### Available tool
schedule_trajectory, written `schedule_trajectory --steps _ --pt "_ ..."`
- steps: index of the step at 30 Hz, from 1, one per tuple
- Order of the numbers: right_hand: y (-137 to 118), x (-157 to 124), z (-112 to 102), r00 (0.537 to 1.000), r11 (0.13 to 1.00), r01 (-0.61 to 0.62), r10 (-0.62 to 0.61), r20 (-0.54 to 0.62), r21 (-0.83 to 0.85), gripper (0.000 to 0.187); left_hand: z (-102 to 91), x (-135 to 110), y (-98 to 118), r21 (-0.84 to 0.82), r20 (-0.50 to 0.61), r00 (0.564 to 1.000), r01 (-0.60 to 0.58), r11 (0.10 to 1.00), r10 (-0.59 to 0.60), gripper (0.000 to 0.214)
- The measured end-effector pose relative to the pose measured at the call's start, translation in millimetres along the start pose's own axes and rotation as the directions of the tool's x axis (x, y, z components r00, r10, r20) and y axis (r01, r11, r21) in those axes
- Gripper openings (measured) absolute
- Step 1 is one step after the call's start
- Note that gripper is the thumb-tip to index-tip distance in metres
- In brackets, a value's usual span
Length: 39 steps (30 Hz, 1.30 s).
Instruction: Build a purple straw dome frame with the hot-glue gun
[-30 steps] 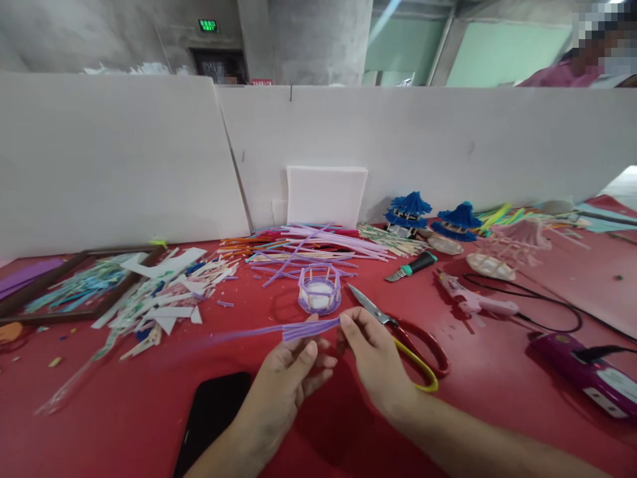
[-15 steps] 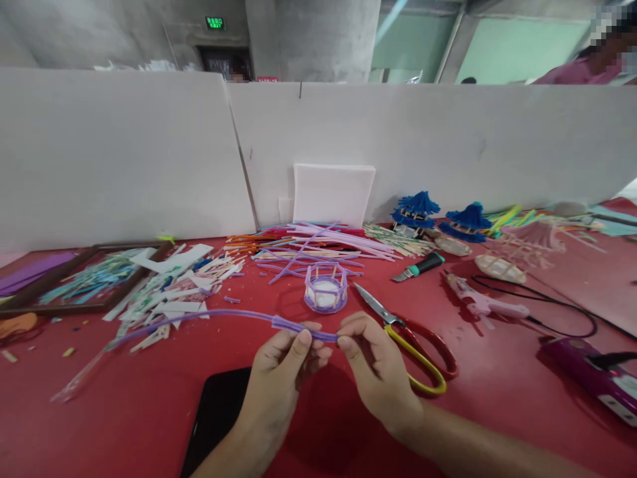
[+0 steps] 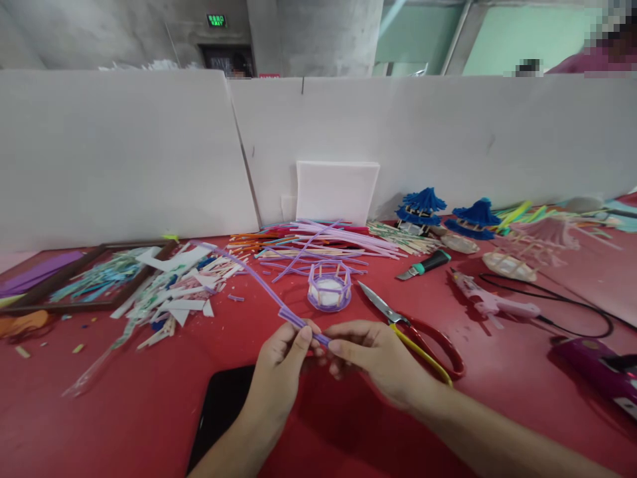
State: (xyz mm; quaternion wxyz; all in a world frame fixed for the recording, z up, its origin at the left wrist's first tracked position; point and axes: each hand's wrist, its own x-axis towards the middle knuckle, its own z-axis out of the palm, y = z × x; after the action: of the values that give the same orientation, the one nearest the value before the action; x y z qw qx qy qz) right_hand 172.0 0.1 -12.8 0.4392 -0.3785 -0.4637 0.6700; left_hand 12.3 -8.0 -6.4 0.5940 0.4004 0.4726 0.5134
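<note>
My left hand (image 3: 281, 365) pinches a short folded bundle of purple pipe cleaner (image 3: 292, 318) between thumb and fingers. One long strand runs from it in a curve to the upper left. At the bundle's lower right end, my right hand (image 3: 381, 355) closes thumb and fingertips on the same purple pipe cleaner. Just beyond the hands stands a small round frame (image 3: 329, 300) of purple pipe cleaners and pale sticks, with a white base. Scissors (image 3: 383, 307) with red and yellow handles lie beside my right hand, which partly covers them.
A black phone-like slab (image 3: 219, 405) lies by my left forearm. Behind are loose pipe cleaners (image 3: 348, 240), a utility knife (image 3: 428, 264), blue-roofed models (image 3: 423, 202) and a pink glue gun (image 3: 490, 302) with a cable. Scraps (image 3: 186, 292) and a brown frame (image 3: 60, 307) occupy the left.
The bundle has tilted, and its long strand has swung upward at the left. My right hand has turned and shifted slightly left and down, closer to my left hand.
</note>
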Motion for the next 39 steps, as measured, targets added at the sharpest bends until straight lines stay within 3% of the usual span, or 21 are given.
schedule_trajectory --steps 2,4,6,7,8,10,12,13,15,17,21,24,27,29,31,33,35,39 --pt "-3 -3 0 0.988 0.923 0.153 -0.147 0.043 -0.353 0.017 -0.5 1 1 0.064 -0.001 1.0 -0.019 0.998 0.019 0.023" --pt "-5 -7 1 0.954 0.725 0.289 -0.276 0.121 -0.625 0.022 -0.6 0 2 0.13 -0.012 0.999 -0.039 0.991 0.041 0.018" --pt "-5 -9 3 0.93 0.592 0.338 -0.33 0.163 -0.731 0.025 -0.2 -1 3 0.183 -0.018 0.998 -0.052 0.982 0.056 0.015" --pt "-5 -9 4 0.927 0.576 0.338 -0.341 0.157 -0.744 0.025 0.1 -2 3 0.202 -0.016 0.998 -0.055 0.978 0.06 0.015" --pt "-4 -9 5 0.931 0.593 0.324 -0.339 0.137 -0.737 0.026 0.5 -2 4 0.215 -0.01 0.998 -0.057 0.975 0.061 0.015" --pt "0 -8 6 0.968 0.742 0.235 -0.239 0.08 -0.628 0.028 1.0 -3 4 0.227 0.004 0.998 -0.062 0.972 0.063 0.017" --pt "3 -5 6 0.998 0.934 0.028 -0.004 0.068 -0.355 0.032 0.7 -2 3 0.223 0.021 0.998 -0.069 0.972 0.066 0.019" --pt "5 -3 5 0.989 0.977 -0.093 0.114 0.096 -0.194 0.037 0.2 -2 2 0.216 0.03 0.997 -0.074 0.974 0.069 0.021" --pt "7 0 4 0.955 0.966 -0.255 0.245 0.167 0.046 0.047 -1.1 -1 0 0.198 0.044 0.996 -0.081 0.977 0.074 0.025" --pt "7 2 2 0.941 0.941 -0.304 0.274 0.197 0.147 0.049 -2.1 0 -1 0.181 0.052 0.996 -0.085 0.98 0.077 0.027" --pt "4 3 -1 0.893 0.887 -0.412 0.348 0.285 0.208 0.044 -2.3 -1 -2 0.167 0.07 0.995 -0.087 0.982 0.076 0.026" --pt "4 1 -2 0.863 0.884 -0.443 0.374 0.34 0.152 0.046 -1.8 -2 -3 0.158 0.095 0.994 -0.077 0.984 0.063 0.028" --pt "4 -3 2 0.904 0.945 -0.324 0.323 0.281 -0.046 0.047 -1.8 -1 -4 0.139 0.097 0.994 -0.07 0.988 0.057 0.03" --pt "3 -6 6 0.96 0.945 -0.136 0.2 0.195 -0.299 0.041 -1.7 -1 -5 0.128 0.089 0.994 -0.066 0.99 0.055 0.031" --pt "3 -10 10 0.988 0.819 0.092 -0.003 0.155 -0.566 0.034 -1.3 -1 -5 0.12 0.083 0.995 -0.058 0.991 0.048 0.031" --pt "2 -13 12 0.972 0.656 0.234 -0.148 0.181 -0.718 0.028 -0.9 -1 -5 0.115 0.074 0.996 -0.05 0.992 0.042 0.03" --pt "4 -16 12 0.962 0.577 0.271 -0.182 0.202 -0.771 0.025 -1.0 -1 -4 0.106 0.066 0.997 -0.045 0.993 0.039 0.029" --pt "6 -17 10 0.959 0.502 0.279 -0.185 0.213 -0.818 0.023 -2.1 0 -6 0.064 0.064 0.998 -0.024 0.998 0.02 0.032"
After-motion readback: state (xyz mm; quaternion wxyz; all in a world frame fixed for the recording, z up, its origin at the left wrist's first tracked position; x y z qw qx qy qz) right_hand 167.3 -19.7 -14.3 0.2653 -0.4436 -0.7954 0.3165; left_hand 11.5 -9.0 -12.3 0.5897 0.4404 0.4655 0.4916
